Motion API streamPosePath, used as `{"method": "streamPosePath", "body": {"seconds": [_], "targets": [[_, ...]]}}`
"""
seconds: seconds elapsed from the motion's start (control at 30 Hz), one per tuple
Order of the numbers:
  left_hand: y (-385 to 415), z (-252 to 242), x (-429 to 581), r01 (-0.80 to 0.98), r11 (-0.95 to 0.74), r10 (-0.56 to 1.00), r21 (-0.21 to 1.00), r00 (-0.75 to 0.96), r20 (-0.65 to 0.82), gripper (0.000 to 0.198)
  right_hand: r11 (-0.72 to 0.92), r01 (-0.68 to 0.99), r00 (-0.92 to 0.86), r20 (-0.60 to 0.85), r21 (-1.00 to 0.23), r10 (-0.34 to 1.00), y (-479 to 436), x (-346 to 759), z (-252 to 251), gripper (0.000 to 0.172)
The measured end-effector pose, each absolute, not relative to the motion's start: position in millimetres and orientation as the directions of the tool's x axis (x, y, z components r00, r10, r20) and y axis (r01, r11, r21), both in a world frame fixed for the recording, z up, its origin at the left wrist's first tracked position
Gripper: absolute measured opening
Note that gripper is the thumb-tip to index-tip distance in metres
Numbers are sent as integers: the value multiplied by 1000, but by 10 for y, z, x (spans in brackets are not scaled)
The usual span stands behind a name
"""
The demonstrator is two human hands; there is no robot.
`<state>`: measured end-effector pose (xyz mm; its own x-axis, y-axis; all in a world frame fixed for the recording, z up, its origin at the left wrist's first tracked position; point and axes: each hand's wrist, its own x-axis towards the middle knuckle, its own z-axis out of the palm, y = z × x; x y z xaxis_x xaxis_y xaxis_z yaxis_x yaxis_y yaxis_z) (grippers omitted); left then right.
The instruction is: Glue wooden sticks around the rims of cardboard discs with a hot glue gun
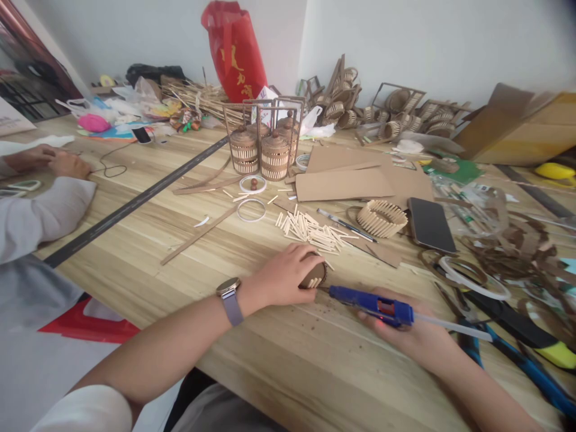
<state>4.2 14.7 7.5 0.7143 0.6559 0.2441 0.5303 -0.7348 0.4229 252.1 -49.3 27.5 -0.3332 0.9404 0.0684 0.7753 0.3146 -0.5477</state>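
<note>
My left hand (288, 275), with a watch on its wrist, grips a small round brown disc (314, 275) that has a few short sticks on it. My right hand (407, 327) is wrapped round a blue glue gun (371, 303); a white glue stick pokes out of its rear. The gun's nozzle points left, close to the disc's right edge. Just beyond the disc lies a loose pile of short pale sticks (310, 229). A ring of upright sticks (382, 218) stands to the right of the pile, with a pen (346, 225) between them.
Lidded baskets (275, 157) in frames stand at the back centre, near cardboard sheets (344, 185). White rings (251, 210) lie in front. A dark phone (432, 224), pliers (468, 318) and cutters (517, 330) are at the right. Another person's hands (67, 162) rest at the far left.
</note>
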Motion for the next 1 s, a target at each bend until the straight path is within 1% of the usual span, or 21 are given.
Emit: {"method": "streamPosePath", "body": {"seconds": [0.13, 0.3, 0.47, 0.67, 0.87, 1.0], "targets": [[147, 90, 42, 532, -737, 654, 417, 718, 239, 56, 336, 771, -338, 98, -541, 936, -492, 2504, 267, 24], [148, 104, 43, 539, -739, 654, 405, 720, 234, 56, 334, 783, -335, 96, -525, 937, -498, 2511, 259, 22], [148, 102, 47, 529, -735, 654, 423, 719, 237, 56, 355, 786, -345, 118, -506, 931, -494, 2506, 256, 23], [147, 96, 50, 526, -734, 654, 430, 718, 238, 56, 347, 796, -343, 104, -496, 934, -496, 2503, 249, 20], [151, 73, 50, 519, -738, 651, 432, 715, 253, 55, 347, 802, -326, 131, -486, 936, -496, 2536, 224, 22], [153, 83, 48, 525, -739, 651, 423, 718, 246, 55, 338, 814, -328, 107, -472, 939, -498, 2547, 205, 22]]}}
